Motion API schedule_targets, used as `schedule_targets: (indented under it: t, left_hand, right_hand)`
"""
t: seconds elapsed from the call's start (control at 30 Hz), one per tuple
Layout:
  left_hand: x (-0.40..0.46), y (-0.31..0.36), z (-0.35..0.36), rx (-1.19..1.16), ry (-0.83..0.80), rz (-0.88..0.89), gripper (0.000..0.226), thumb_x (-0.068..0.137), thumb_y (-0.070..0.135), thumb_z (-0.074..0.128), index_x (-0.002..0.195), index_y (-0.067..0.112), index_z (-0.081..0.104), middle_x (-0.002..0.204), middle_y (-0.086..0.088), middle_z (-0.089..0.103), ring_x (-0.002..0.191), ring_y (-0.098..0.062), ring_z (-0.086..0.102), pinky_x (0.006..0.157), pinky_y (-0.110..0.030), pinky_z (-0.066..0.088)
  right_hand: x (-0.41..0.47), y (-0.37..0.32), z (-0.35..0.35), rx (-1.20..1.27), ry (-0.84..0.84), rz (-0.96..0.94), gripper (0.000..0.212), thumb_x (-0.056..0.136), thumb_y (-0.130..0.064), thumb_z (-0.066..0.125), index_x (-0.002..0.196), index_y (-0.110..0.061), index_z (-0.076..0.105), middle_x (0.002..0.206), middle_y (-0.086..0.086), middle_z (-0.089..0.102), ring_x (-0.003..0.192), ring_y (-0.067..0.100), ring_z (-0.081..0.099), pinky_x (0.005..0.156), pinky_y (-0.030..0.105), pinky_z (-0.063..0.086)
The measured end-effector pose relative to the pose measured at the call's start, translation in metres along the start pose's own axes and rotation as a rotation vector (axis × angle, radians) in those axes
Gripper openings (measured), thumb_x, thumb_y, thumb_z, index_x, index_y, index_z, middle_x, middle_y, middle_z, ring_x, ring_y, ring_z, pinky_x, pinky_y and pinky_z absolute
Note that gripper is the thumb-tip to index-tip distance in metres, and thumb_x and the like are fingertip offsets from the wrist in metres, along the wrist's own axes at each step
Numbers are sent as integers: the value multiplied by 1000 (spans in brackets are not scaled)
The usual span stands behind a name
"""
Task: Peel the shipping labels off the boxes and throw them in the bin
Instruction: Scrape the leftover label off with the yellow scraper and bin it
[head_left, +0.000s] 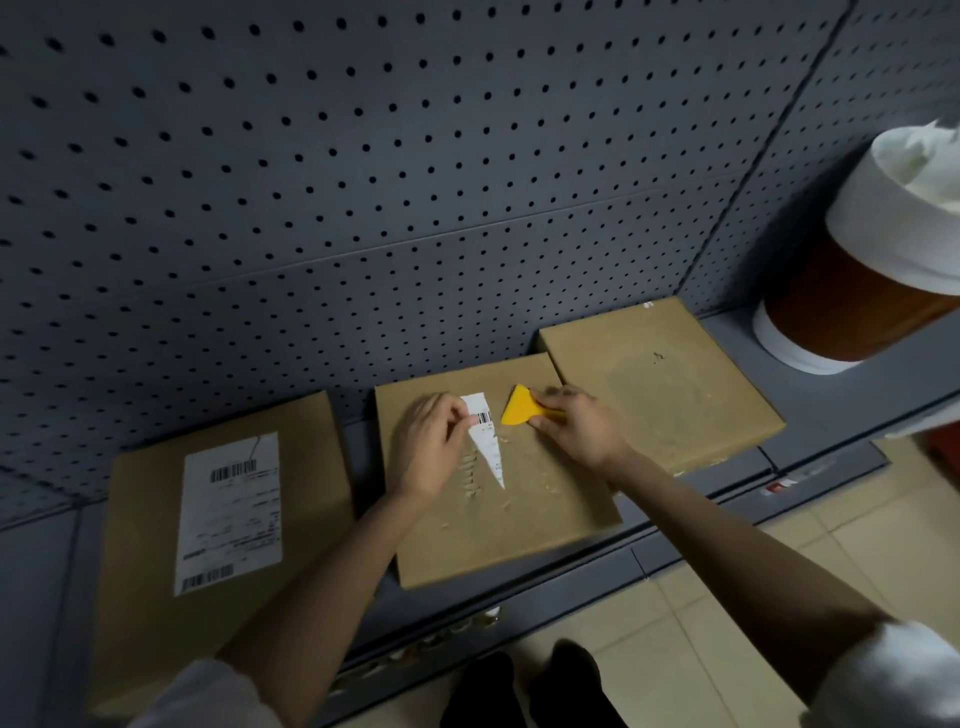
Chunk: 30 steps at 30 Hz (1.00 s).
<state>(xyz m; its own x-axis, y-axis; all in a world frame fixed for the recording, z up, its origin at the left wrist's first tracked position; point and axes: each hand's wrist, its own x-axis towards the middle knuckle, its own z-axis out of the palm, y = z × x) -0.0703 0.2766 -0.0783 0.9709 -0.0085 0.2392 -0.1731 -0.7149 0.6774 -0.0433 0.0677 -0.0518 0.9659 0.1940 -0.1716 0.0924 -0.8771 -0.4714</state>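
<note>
Head view: left hand (423, 449) fingers pinch the torn white label strip (485, 439) on the middle cardboard box (498, 530); right hand (574, 426) fingers curl round a yellow plastic scraper (519, 414). Left box (135, 571) bears a whole label (229, 512). Boxes lie on a grey shelf (826, 379) under pegboard (363, 182), bin (862, 280) at right.
</note>
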Motion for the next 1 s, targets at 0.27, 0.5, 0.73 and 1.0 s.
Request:
schedule_targets:
  t: [0.27, 0.5, 0.73, 1.0]
  left_hand:
    - [6, -16, 9, 164, 167, -131, 15, 91, 27, 55, 87, 15, 64, 91, -1, 59, 90, -23, 52, 83, -33, 37]
    - [10, -15, 16, 244, 108, -57, 24, 82, 39, 65, 96, 20, 60, 98, 0, 57, 96, -21, 51, 83, -33, 33]
    - [12, -18, 18, 286, 99, -43, 35, 77, 49, 66, 99, 22, 60, 97, 2, 58, 93, -21, 51, 82, -34, 34]
    - [11, -13, 13, 177, 194, -138, 24, 77, 33, 70, 85, 18, 54, 87, 3, 59, 87, -20, 52, 80, -31, 33]
  right_hand:
    - [33, -25, -7, -190, 83, -42, 42, 93, -39, 50, 135, -33, 45, 129, 2, 57, 108, 27, 59, 84, 35, 48]
    - [50, -34, -9, -322, 95, -87, 39, 95, -36, 48, 133, -35, 46, 125, 1, 58, 104, 30, 61, 77, 32, 45]
    - [59, -40, -12, -439, -129, -265, 41, 94, -39, 49, 134, -33, 46, 137, -3, 53, 119, 23, 54, 95, 35, 42]
    - [56, -28, -19, -213, -72, -188, 45, 90, -39, 56, 134, -36, 46, 140, -7, 51, 127, 19, 49, 96, 32, 41]
